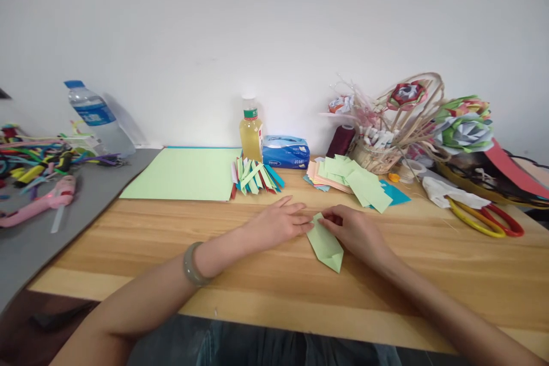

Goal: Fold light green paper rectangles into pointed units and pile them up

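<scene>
A small light green paper lies on the wooden table between my hands, its near end folded to a point. My left hand is spread palm down, its fingertips touching the paper's upper left edge. The fingers of my right hand are bent together at the paper's upper right corner, pinching it. Behind my right hand is a loose pile of green square papers. Folded paper strips in green, red, white and blue form a heap behind my left hand.
Large green sheets lie at the left back. A juice bottle and a blue tissue pack stand by the wall. Paper flowers, a jar and scissors are right. A glue gun and water bottle are left.
</scene>
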Motion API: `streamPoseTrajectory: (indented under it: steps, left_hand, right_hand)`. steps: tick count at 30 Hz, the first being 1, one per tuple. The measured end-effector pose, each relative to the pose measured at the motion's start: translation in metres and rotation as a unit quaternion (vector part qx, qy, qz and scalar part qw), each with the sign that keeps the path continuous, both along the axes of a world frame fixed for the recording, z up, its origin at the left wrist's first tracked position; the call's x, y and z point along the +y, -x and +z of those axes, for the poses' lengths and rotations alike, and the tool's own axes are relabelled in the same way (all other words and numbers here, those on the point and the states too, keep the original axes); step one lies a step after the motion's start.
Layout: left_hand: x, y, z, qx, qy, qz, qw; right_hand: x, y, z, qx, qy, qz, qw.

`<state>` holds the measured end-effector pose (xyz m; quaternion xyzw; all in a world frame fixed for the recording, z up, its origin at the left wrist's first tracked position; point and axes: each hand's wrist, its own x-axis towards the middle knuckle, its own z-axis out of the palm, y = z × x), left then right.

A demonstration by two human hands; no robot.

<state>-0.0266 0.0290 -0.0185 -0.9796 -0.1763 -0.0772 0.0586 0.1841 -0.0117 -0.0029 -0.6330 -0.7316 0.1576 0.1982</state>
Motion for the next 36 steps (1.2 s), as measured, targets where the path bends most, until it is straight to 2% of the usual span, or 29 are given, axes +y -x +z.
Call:
streamPoseTrajectory:
  steps: [6,8,11,14,24,30,36]
  left_hand:
    - [-0.002,0.000,0.004,-0.010,-0.017,-0.008,1.000]
    - [-0.003,0.000,0.004,-0.017,-0.024,-0.007,1.000]
    - [-0.003,0.000,0.003,-0.019,-0.031,-0.006,0.999]
    - [-0.004,0.000,0.004,-0.011,-0.028,-0.009,1.000]
    - [-0.001,-0.001,0.009,0.018,0.034,-0.023,0.999]
    - [0.001,-0.001,0.006,0.019,0.037,-0.022,0.999]
    - [0.001,-0.002,0.008,0.017,0.051,-0.019,0.998]
  right_hand:
    - [-0.001,0.003,-0.005,-0.002,-0.015,0.004,1.000]
    - [-0.003,0.003,-0.008,-0.039,-0.068,0.026,0.997]
    - [-0.007,0.001,-0.014,-0.114,-0.172,0.086,0.975]
    - [-0.010,-0.001,-0.016,-0.158,-0.223,0.137,0.952]
    - [-0.012,-0.003,-0.008,-0.189,-0.240,0.215,0.928]
    - [-0.011,-0.005,-0.008,-0.183,-0.228,0.236,0.927]
    - [-0.013,-0.009,-0.009,-0.183,-0.216,0.250,0.926]
